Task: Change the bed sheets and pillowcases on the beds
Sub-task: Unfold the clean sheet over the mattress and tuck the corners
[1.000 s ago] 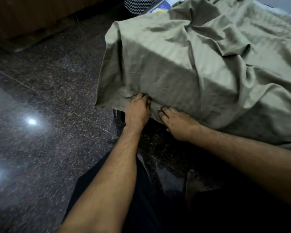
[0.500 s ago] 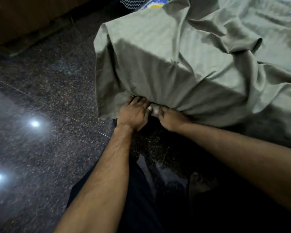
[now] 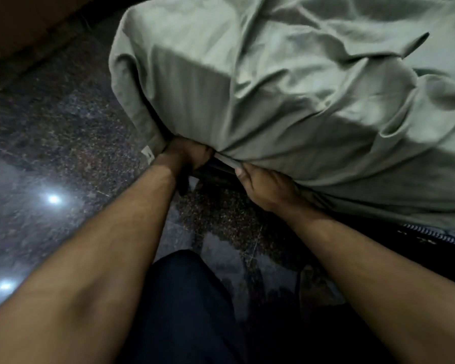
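A grey-green bed sheet (image 3: 286, 82) is draped over the near corner of the bed and hangs down its side in loose folds. My left hand (image 3: 187, 155) reaches under the mattress corner, its fingers hidden beneath the bunched sheet edge. My right hand (image 3: 265, 187) grips the lower hem of the sheet just to the right, thumb on top and fingers curled under it. A small white tag (image 3: 147, 153) hangs from the sheet left of my left hand.
Dark speckled stone floor (image 3: 58, 132) spreads to the left with bright light reflections. A brown wooden piece of furniture (image 3: 16, 24) stands at the far left. My dark trouser leg (image 3: 189, 306) is below. A dark patterned edge (image 3: 431, 236) shows under the sheet at right.
The view has moved closer to the bed corner. Both hands have pushed further under the corner, and the right hand now grips the hem with the sheet pulled tighter.
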A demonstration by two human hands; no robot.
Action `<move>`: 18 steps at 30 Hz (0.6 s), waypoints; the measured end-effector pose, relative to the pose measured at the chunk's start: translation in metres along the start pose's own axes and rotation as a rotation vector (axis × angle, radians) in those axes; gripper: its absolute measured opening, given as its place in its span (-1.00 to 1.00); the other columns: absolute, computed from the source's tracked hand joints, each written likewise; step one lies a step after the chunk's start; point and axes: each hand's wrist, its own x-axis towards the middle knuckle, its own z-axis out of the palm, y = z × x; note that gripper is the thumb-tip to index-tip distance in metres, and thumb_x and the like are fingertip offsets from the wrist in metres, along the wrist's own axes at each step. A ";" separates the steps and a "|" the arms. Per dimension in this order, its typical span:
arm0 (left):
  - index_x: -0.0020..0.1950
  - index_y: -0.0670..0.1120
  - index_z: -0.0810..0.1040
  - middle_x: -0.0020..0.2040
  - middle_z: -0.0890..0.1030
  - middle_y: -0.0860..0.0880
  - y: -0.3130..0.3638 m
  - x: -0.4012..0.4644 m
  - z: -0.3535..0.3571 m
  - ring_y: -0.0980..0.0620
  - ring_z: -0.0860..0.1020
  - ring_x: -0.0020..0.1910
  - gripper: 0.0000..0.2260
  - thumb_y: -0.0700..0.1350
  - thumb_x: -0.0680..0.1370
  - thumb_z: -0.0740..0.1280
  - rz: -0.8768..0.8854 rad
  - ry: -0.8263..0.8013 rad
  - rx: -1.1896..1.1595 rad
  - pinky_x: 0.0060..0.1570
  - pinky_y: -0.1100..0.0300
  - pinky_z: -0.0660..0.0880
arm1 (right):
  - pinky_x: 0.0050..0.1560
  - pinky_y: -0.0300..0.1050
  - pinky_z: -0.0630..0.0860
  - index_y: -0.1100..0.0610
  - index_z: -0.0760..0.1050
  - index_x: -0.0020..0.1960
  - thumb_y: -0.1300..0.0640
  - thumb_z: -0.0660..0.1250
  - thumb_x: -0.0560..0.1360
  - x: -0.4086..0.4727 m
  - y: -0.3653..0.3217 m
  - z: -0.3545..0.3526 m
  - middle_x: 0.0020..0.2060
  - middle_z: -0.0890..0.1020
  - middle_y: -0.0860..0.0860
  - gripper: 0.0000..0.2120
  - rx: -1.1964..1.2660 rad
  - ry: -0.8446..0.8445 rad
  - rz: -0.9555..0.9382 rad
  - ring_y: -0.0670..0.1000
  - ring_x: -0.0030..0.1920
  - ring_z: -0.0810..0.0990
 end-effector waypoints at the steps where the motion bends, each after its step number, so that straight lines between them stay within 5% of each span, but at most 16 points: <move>1: 0.49 -0.23 0.40 0.48 0.41 -0.27 -0.001 0.000 0.005 -0.23 0.37 0.46 -0.48 0.08 0.70 0.00 -0.106 -0.001 -0.091 0.42 0.04 0.27 | 0.35 -0.04 0.45 0.13 0.45 0.43 -0.05 0.11 0.67 -0.007 0.003 -0.006 0.32 0.57 0.14 -0.57 0.045 -0.093 -0.039 0.13 0.31 0.54; 4: 0.23 -0.25 0.61 0.20 0.60 -0.35 0.013 -0.014 0.006 -0.33 0.57 0.21 -0.43 0.09 0.59 -0.03 -0.092 0.199 -0.146 0.20 -0.09 0.47 | 0.44 0.02 0.35 0.11 0.12 0.62 0.00 0.19 0.63 -0.052 0.016 -0.031 0.54 0.30 0.08 -0.39 -0.012 -0.218 -0.085 0.09 0.48 0.35; 8: 0.06 -0.18 0.67 -0.05 0.69 -0.18 0.032 -0.064 -0.016 -0.25 0.68 -0.06 -0.75 -0.18 0.63 0.19 -0.177 0.265 0.019 -0.22 0.00 0.52 | 0.49 0.00 0.23 -0.01 -0.07 0.64 -0.04 0.22 0.63 -0.098 0.031 -0.066 0.62 0.07 -0.04 -0.29 0.030 -0.440 0.105 0.06 0.56 0.19; 11: 0.00 -0.20 0.63 -0.09 0.68 -0.23 0.049 -0.087 -0.031 -0.27 0.67 -0.09 -0.82 -0.17 0.61 0.26 -0.155 0.305 -0.027 -0.21 -0.04 0.54 | 0.50 0.05 0.25 -0.05 -0.04 0.64 0.01 0.20 0.65 -0.114 0.031 -0.089 0.62 0.05 -0.10 -0.35 -0.010 -0.550 0.172 0.05 0.56 0.17; 13: 0.01 -0.17 0.60 -0.07 0.66 -0.28 0.081 -0.096 -0.041 -0.30 0.64 -0.05 -0.73 0.01 0.64 0.25 -0.022 0.321 -0.224 -0.16 -0.06 0.53 | 0.50 0.02 0.24 -0.01 0.05 0.63 -0.01 0.19 0.65 -0.134 0.032 -0.105 0.61 0.10 -0.05 -0.39 -0.083 -0.519 0.240 0.06 0.56 0.17; 18: 0.30 -0.07 0.50 0.20 0.56 -0.20 0.174 -0.078 -0.020 -0.28 0.58 0.14 -0.66 0.10 0.65 0.21 0.310 0.195 -0.381 0.05 -0.09 0.56 | 0.47 0.00 0.21 -0.02 0.11 0.60 0.02 0.25 0.60 -0.181 0.065 -0.152 0.57 0.20 -0.03 -0.38 -0.342 -0.584 0.300 0.06 0.55 0.19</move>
